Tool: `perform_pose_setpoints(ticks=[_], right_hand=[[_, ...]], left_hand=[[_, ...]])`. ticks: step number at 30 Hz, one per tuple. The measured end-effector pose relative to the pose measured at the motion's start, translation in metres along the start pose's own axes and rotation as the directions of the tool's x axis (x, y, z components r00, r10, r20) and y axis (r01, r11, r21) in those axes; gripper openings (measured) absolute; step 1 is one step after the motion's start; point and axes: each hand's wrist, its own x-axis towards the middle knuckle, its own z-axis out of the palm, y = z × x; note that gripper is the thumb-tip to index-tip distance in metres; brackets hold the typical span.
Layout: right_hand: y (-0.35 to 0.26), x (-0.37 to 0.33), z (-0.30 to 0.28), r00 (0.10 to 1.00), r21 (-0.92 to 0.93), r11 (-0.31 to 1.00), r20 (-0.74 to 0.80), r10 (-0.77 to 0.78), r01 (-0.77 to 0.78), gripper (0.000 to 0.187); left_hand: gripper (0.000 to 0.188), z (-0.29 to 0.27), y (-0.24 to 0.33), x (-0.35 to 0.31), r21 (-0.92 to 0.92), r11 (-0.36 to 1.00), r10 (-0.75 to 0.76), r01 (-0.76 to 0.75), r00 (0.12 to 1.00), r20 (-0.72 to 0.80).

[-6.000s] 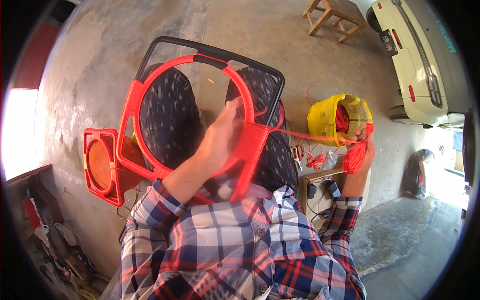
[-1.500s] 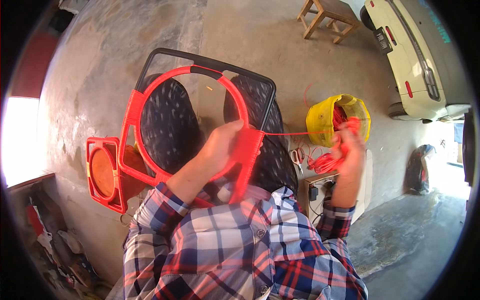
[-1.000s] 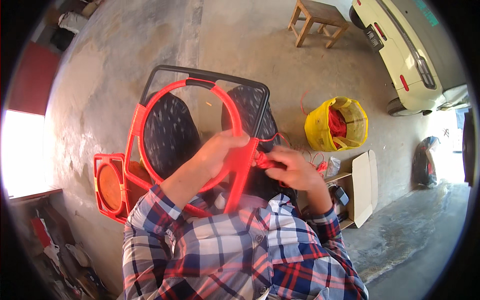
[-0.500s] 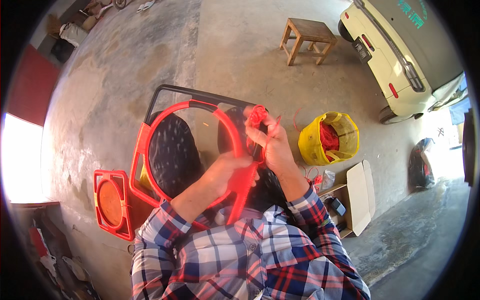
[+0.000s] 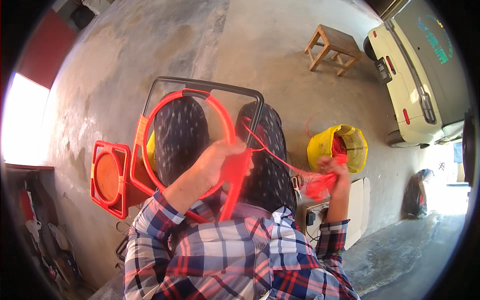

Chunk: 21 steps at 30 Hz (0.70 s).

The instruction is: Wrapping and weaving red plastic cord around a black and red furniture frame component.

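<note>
Gripping a red-wrapped frame (image 5: 236, 175) over the knees (image 5: 180, 135), with red cord (image 5: 320, 187) running off to the right.
Curled firmly around the frame's right side with the left hand (image 5: 223, 159); closed on a loose, blurred bundle of cord with the right hand (image 5: 339, 177), well out to the right, near a yellow bucket (image 5: 321, 149). Flanked by a second red frame (image 5: 106, 177) with an orange disc on the left, and a wooden stool (image 5: 340, 41) at far right.

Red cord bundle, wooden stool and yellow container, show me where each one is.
Red cord bundle (image 5: 319, 189): head view, on its blurred loose strands.
Wooden stool (image 5: 342, 41): head view, on its seat top.
Yellow container (image 5: 318, 150): head view, on its outer wall.
</note>
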Motion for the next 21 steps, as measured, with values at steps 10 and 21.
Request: perform_pose_setpoints(ticks=[10,21], right_hand=[[0.027,0.012,0.038,0.978,0.003,0.999,-0.207,0.038,-0.038,0.013],[0.042,-0.035,0.082,0.949,-0.423,0.905,0.262,0.176,-0.050,0.023]], left_hand=[[0.023,-0.005,-0.006,0.009,0.034,0.998,-0.043,0.044,0.999,-0.017],[0.019,0.008,-0.005,0.008,-0.089,0.995,-0.045,0.043,0.999,-0.022]])
